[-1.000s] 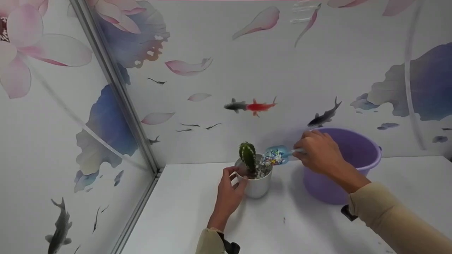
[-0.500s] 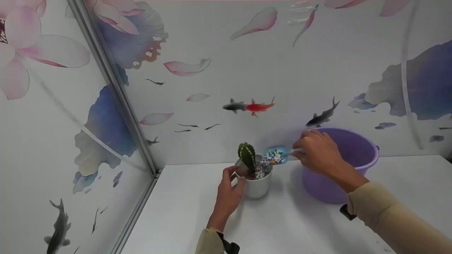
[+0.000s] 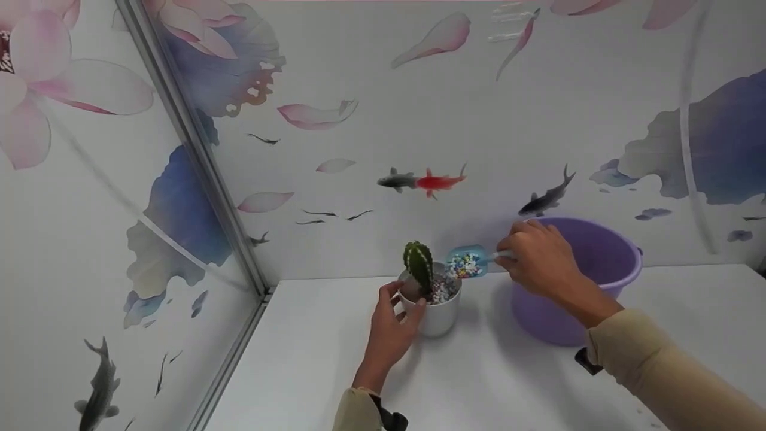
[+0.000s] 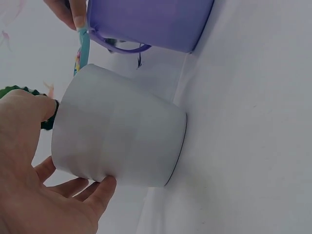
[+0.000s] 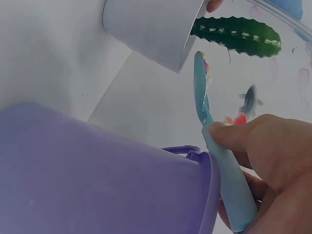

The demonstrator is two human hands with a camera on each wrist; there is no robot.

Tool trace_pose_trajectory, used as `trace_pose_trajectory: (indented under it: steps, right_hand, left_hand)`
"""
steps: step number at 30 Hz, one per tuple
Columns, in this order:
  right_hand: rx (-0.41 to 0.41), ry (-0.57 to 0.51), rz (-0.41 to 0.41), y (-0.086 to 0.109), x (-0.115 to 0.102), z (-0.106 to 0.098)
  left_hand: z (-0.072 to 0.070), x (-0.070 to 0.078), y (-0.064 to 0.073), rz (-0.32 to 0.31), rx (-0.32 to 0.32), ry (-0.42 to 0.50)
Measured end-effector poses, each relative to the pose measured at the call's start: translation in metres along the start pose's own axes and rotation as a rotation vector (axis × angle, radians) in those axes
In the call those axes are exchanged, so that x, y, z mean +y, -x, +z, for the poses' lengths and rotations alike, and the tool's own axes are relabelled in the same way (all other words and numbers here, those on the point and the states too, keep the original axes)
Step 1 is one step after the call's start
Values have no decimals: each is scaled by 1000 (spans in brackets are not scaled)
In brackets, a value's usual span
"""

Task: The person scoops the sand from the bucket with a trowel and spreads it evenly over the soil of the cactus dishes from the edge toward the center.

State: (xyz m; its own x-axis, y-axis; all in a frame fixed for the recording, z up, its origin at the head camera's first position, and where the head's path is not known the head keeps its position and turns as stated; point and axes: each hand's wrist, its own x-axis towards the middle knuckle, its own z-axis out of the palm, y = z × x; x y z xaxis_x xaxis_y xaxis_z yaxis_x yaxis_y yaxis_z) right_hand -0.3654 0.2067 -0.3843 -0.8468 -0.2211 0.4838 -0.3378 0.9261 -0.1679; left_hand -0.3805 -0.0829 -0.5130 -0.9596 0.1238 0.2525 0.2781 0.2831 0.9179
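Note:
A white flower pot (image 3: 441, 318) stands upright on the white table, holding a ribbed green cactus (image 3: 418, 262) and small pale pebbles (image 3: 444, 290). My left hand (image 3: 388, 329) grips the pot from the left, thumb at the front rim; in the left wrist view its fingers curve along the pot wall (image 4: 122, 126). To the right, my right hand (image 3: 543, 260) holds a light-blue scoop (image 5: 200, 90) by its handle, thumb pressed on top in the right wrist view. Multicoloured pebbles (image 3: 465, 266) fill the scoop, whose tip overlaps the pot's right rim in the head view.
A purple bucket (image 3: 541, 320) stands to the right of the pot, partly under my right hand and forearm. Behind the table rises a white wall (image 3: 359, 251) printed with fish and petals. A metal-framed corner (image 3: 239, 239) borders the left side.
The scoop's tip has drawn back a little from over the pot. More coloured pebbles show inside the pot. My left thumb has slid slightly right along the rim.

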Motion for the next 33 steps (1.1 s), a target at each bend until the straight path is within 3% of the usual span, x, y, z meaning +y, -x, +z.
trace_pose_trajectory:
  steps: [6,22,33]
  right_hand:
    - [7,12,12,0,-2,1]
    - [-8,32,8,-1,-3,3]
    - [44,48,-22,0,-3,7]
  left_hand:
    - [0,1,1,13,13,-14]
    - [0,3,-1,-29,9,21]
    - [-1,5,0,-26,32,-9]
